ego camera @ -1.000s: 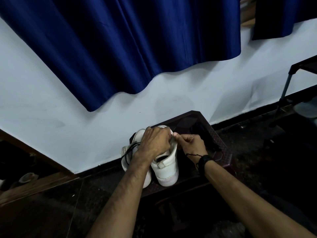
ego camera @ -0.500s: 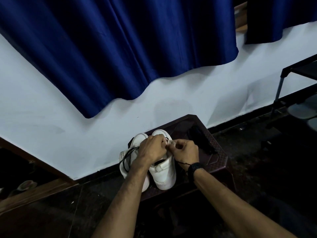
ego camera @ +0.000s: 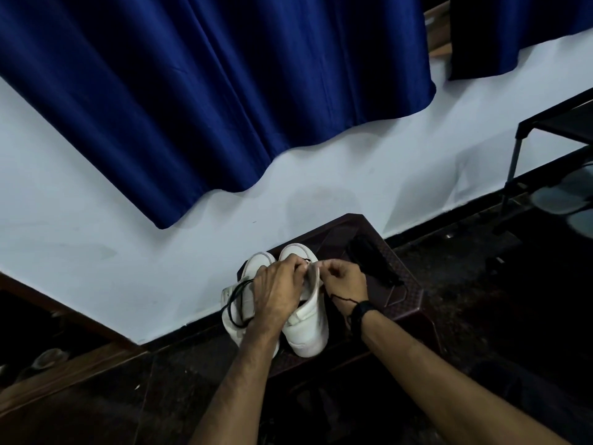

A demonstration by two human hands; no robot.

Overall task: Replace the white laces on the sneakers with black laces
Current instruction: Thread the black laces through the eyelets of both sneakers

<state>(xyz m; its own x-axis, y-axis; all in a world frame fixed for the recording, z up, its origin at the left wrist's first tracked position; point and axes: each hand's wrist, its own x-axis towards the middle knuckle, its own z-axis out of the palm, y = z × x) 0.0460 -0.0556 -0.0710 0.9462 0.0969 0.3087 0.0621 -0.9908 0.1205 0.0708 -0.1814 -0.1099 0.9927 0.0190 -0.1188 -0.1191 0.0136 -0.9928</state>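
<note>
Two white sneakers (ego camera: pixel 308 329) sit on the dark bench (ego camera: pixel 407 297). Left hand (ego camera: pixel 279 293) grips the right one's tongue, while right hand (ego camera: pixel 345 279) fingers pinch a black lace (ego camera: pixel 340 298).

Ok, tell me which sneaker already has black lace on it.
The left sneaker, nearer the wall: a black lace loops over its side. The right sneaker shows only a white strap.

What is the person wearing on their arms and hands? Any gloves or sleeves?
No gloves and no sleeves in view: both forearms are bare. The right hand has a black watch on its wrist, with a thin black thread beside it. The left hand shows nothing on it.
</note>
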